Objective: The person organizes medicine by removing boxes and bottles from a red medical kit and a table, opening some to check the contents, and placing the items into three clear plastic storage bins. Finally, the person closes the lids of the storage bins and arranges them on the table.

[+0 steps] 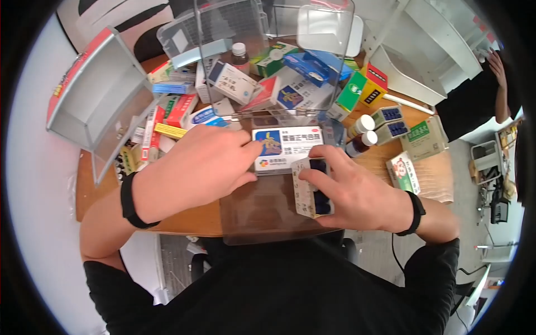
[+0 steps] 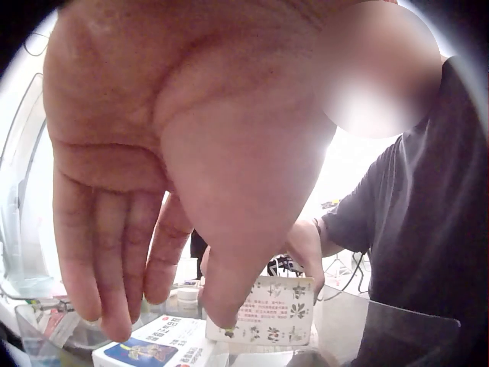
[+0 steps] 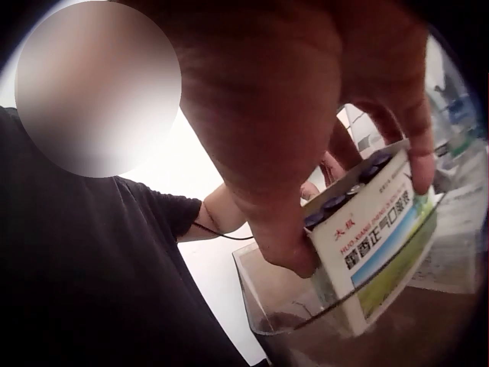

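Note:
My right hand [image 1: 360, 192] grips a small open-topped carton [image 3: 374, 245] between thumb and fingers. Dark-capped vials [image 3: 340, 200] stand in rows inside it, and its printed side shows a blue and green band. A white medicine box [image 1: 296, 137] with a blue picture lies just left of and behind that carton, at the clear plastic box [image 1: 262, 215]. Beside the white box's left end is my left hand [image 1: 198, 167], fingers extended downward and thumb apart from them in the left wrist view, with nothing gripped.
Medicine boxes and a white-capped bottle [image 1: 239, 56] crowd the table behind. Two brown bottles [image 1: 363, 142], another vial carton [image 1: 389, 124] and a green-white box [image 1: 403, 172] stand right. At left is a tipped clear-fronted case [image 1: 103, 92]. Another person [image 1: 474, 100] is at far right.

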### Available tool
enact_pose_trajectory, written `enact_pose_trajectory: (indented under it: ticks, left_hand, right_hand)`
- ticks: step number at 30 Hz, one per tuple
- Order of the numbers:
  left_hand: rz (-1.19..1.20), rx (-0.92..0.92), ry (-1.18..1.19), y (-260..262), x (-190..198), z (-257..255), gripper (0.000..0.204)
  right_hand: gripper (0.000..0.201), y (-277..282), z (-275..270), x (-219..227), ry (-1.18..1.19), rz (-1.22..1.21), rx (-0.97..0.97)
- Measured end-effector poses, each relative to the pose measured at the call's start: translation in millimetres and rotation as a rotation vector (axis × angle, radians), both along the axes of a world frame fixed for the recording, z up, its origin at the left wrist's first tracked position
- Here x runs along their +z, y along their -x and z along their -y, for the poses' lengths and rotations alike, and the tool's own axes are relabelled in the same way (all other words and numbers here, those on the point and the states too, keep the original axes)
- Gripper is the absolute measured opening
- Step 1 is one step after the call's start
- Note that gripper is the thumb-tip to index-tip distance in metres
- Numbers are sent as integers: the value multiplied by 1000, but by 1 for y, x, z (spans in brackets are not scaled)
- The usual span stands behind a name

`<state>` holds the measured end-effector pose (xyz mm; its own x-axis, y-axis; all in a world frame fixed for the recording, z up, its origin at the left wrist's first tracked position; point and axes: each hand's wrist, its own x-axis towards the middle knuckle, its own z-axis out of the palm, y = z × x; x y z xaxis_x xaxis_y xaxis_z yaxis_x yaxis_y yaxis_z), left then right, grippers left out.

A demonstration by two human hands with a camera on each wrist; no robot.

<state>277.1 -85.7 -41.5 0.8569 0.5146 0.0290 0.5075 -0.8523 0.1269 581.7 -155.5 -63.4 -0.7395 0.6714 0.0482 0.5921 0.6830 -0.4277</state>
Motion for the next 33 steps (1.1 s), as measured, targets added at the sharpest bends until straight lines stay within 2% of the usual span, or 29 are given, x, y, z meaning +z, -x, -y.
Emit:
enact_pose_trajectory:
  ticks: [2, 13, 16, 18, 22, 24, 25, 27, 28, 31, 32, 33]
  left_hand:
    - [-12, -15, 26, -2, -6, 2, 34]
    - [-17, -116, 75, -23, -23, 2, 36]
    - [-98, -134, 66, -32, -26, 3, 35]
    - [-113, -195, 64, -41, -30, 3, 33]
    - [-185, -268, 65, -61, -28, 1, 29]
    - [-141, -314, 55, -65, -27, -2, 28]
    - [-142, -314, 56, -67, -28, -4, 28]
    - [-144, -335, 107, -74, -31, -8, 21]
    - [-146, -341, 105, -79, -33, -10, 21]
    - [-213, -408, 37, -96, -39, -13, 21]
    - [-188, -374, -11, -102, -40, -12, 23]
    - [-159, -341, -59, -109, -40, -12, 26]
  right_hand:
    - [80, 2, 3, 4, -50, 88, 25]
    - [72, -4, 11, 8, -56, 151, 65]
    - [69, -7, 8, -3, 0, 140, 45]
    - [67, -7, 4, -10, -85, 231, 89]
    - [65, -15, 3, -7, -58, 227, 67]
    - [63, -30, 8, 8, -118, 11, -18]
    - [63, -36, 12, 13, -116, 10, -18]
    - [58, -49, 25, 17, -174, -17, -257]
    - [58, -57, 31, 16, -175, -18, -264]
    - [47, -77, 58, 5, -156, -111, -557]
    - [47, -86, 66, -2, -153, -112, -568]
    - [45, -97, 72, -10, -212, -132, -674]
